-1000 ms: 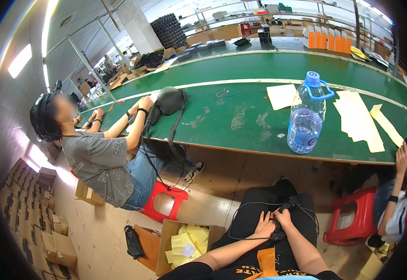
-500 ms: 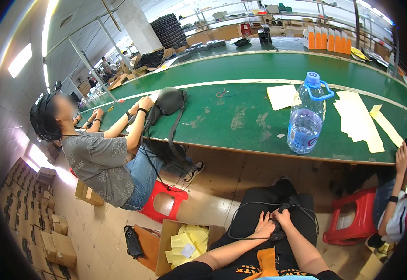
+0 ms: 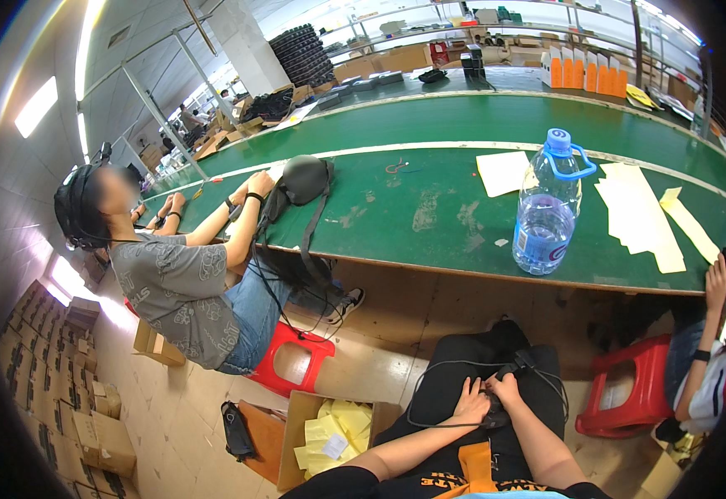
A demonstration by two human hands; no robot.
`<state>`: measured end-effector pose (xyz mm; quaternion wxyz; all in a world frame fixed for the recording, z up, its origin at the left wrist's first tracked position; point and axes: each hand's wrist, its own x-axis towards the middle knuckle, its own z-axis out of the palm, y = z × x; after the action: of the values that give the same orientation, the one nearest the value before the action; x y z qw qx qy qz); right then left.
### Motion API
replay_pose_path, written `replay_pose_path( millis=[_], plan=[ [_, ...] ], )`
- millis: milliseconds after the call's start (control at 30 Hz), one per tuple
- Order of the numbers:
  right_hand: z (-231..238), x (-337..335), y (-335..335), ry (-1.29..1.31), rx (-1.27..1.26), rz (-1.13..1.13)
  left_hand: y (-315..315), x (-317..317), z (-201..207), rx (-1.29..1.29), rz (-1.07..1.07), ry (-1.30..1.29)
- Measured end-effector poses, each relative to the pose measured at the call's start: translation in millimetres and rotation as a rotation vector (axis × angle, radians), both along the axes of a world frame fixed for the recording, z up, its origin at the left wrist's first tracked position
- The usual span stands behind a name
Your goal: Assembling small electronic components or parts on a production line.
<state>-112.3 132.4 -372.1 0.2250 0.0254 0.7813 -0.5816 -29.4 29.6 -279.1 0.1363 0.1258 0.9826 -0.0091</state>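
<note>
Seated figure with both hands in the lap. Clock directions are taken from the hands, with twelve o'clock toward the bench (image 3: 429, 208). The left hand (image 3: 473, 405) and the right hand (image 3: 506, 389) are brought together over the dark trousers. The left fingers are laid forward and the right fingers bent inward; a small dark item (image 3: 493, 417) is seen between and just below them. Whether it is gripped or merely covered cannot be told.

A black cable (image 3: 463, 362) is looped around the hands from nine o'clock through twelve, and a black connector (image 3: 524, 359) lies near the right fingers at one o'clock. No completed result is seen at the hands; by judgement, the handling is at a pause or in progress, and what remains cannot be determined.

The dark item is largely hidden, so neither its heading nor its long axis can be read. The connector's long axis appears to be set roughly from two to eight o'clock; which end is its front cannot be told. On the bench, a clear bottle (image 3: 546, 220) is stood upright just past twelve.
</note>
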Motion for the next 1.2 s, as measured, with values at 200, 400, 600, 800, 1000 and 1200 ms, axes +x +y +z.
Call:
replay_pose_path(
  millis=[200, 400, 600, 800, 1000, 1200],
  plan=[
    [-2.4, -0.8, 0.3, 0.007, 0.024, 0.025, 0.0, 1.2, -3.2, 0.001, -0.003, 0.040],
    [-1.7, 0.1, -1.6, 0.054, 0.094, 0.029, -0.7, 0.9, -0.5, 0.016, -0.005, 0.018],
    [-10.0, -0.6, -0.6, 0.093, 0.118, 0.037, -0.2, -0.3, 6.7, -0.016, -0.019, -0.023],
    [-3.5, 1.6, -1.7, 0.121, 0.077, 0.007, -0.6, 1.1, 6.9, -0.014, -0.018, 0.019],
    [-14.0, -0.9, -0.4, 0.111, 0.152, 0.009, -0.1, 0.9, 8.8, 0.000, -0.019, 0.035],
    [5.3, 2.8, -3.4, 0.118, 0.098, 0.012, -0.9, 2.0, -3.8, -0.010, -0.008, 0.072]
  ],
)
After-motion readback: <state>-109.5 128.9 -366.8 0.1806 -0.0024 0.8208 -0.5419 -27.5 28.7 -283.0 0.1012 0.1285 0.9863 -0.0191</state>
